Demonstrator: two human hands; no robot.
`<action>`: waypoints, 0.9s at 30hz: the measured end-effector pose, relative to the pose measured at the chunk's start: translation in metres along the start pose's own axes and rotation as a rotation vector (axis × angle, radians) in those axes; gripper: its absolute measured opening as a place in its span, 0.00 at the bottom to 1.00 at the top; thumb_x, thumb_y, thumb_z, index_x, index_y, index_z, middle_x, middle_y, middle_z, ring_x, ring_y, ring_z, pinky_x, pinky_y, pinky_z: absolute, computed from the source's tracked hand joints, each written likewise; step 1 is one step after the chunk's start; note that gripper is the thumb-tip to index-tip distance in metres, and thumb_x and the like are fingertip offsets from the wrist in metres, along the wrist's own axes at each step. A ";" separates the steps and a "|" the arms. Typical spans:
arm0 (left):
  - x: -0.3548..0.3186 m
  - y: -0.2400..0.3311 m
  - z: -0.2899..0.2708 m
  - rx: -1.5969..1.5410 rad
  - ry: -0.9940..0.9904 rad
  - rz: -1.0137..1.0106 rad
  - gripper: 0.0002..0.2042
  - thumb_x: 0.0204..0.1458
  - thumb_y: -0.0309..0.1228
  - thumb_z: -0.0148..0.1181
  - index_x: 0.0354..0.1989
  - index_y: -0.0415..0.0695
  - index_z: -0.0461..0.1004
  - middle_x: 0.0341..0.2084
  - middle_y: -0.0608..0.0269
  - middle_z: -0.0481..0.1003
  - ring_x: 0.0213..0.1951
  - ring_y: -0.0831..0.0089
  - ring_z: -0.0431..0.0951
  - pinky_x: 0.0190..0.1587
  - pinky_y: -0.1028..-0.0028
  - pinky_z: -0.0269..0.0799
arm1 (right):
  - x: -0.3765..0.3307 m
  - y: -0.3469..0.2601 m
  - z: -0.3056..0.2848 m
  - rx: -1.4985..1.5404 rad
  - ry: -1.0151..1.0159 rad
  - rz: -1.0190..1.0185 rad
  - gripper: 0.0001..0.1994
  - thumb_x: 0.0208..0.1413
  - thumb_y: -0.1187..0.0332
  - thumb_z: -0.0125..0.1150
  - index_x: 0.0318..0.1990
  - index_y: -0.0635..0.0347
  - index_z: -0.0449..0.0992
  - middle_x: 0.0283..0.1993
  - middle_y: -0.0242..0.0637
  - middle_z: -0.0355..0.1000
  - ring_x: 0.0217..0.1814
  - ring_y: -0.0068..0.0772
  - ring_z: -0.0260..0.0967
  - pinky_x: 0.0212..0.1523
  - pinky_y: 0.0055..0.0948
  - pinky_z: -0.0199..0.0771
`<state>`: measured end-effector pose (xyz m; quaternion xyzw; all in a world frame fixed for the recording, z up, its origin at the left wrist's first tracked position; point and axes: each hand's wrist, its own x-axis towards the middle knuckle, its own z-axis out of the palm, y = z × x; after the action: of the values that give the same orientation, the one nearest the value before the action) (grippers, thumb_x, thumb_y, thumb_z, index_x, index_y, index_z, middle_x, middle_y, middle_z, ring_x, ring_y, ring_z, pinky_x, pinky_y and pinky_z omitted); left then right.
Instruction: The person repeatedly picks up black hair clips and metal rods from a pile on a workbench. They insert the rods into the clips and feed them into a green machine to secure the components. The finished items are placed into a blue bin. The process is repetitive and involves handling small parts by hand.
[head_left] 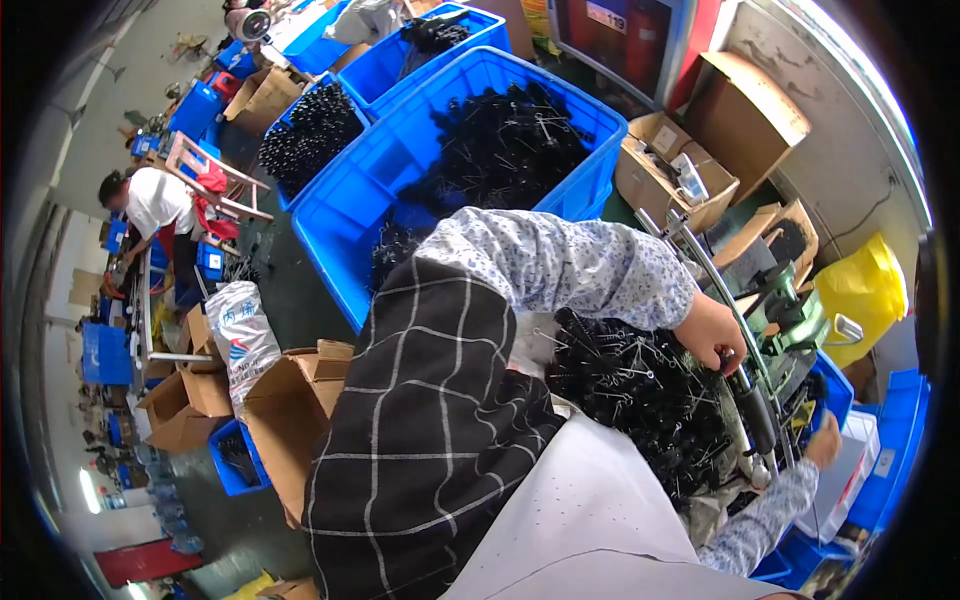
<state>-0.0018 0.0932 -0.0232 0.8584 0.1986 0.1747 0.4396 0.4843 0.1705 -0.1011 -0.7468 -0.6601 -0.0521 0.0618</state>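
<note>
My left hand (712,335), in a floral sleeve, is closed with its fingertips pinched beside the metal frame of a bench machine (775,320). What sits in the pinch is too small and dark to name. Below that hand lies a heap of black twisted-wire brushes (640,385) with thin metal stems, some ending in loops. Farther right and lower, my right hand (824,442) is closed on the far side of the machine, close to a white box (845,475). Whatever it grips is hidden. A dark cylindrical part (757,420) of the machine lies between the hands.
A large blue crate (340,215) holds more black brushes. Behind it stand another blue crate (375,85) and a bundle of brushes (310,130). Cardboard boxes (290,400) flank me. A yellow bag (868,295) hangs beyond the machine. Another person (160,205) works at the far left.
</note>
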 end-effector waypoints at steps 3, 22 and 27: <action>0.016 -0.002 0.009 -0.014 0.112 0.068 0.08 0.43 0.28 0.53 0.34 0.45 0.73 0.26 0.59 0.74 0.31 0.66 0.74 0.36 0.70 0.69 | -0.019 0.007 -0.036 -0.072 0.153 -0.060 0.18 0.57 0.61 0.48 0.53 0.58 0.67 0.48 0.43 0.70 0.47 0.43 0.67 0.49 0.36 0.64; -0.008 0.017 0.032 0.283 -0.128 -0.192 0.32 0.43 0.36 0.61 0.56 0.43 0.53 0.45 0.48 0.65 0.44 0.50 0.71 0.45 0.60 0.69 | -0.125 -0.173 -0.067 0.697 -0.230 -0.261 0.12 0.54 0.72 0.51 0.46 0.66 0.71 0.40 0.34 0.72 0.42 0.23 0.68 0.44 0.23 0.66; -0.019 0.014 0.046 0.229 -0.378 -0.412 0.26 0.46 0.34 0.58 0.55 0.45 0.59 0.48 0.51 0.67 0.45 0.53 0.71 0.46 0.61 0.68 | -0.112 -0.187 -0.075 0.502 -0.296 -0.250 0.15 0.55 0.57 0.48 0.42 0.55 0.73 0.33 0.45 0.73 0.37 0.44 0.70 0.38 0.35 0.67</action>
<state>0.0059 0.0448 -0.0390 0.8612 0.3017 -0.1047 0.3955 0.2857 0.0716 -0.0400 -0.6209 -0.7409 0.2142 0.1406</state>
